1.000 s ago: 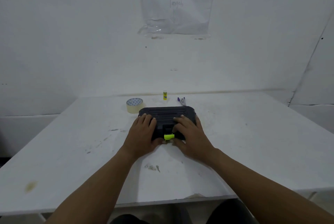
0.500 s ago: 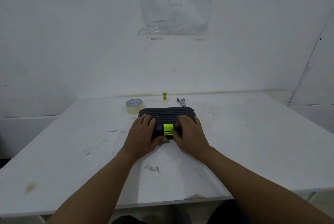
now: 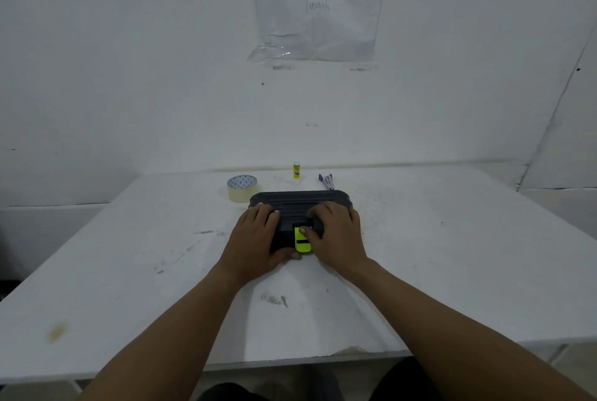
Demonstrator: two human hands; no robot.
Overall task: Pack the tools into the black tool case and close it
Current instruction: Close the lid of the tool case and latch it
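Observation:
The black tool case [image 3: 298, 203] lies closed on the white table [image 3: 452, 255], its ribbed lid up. A yellow-green latch [image 3: 302, 242] sits folded up flat against the lid at the front middle. My left hand [image 3: 255, 240] lies flat on the lid's left half, thumb at the front edge under the latch. On the right half rests my right hand [image 3: 337, 235], with its thumb pressing the top of the latch. No tools are visible outside the case.
Behind the case stand a roll of beige tape [image 3: 242, 188], a small yellow glue stick [image 3: 296, 169] and a purple-and-white stapler [image 3: 327, 180]. A white wall with a taped plastic-covered paper [image 3: 318, 12] rises beyond the table's far edge.
The yellow-green latch has swung from sticking out at the front edge up onto the lid. My right thumb has moved onto it. Both hands stay on the case.

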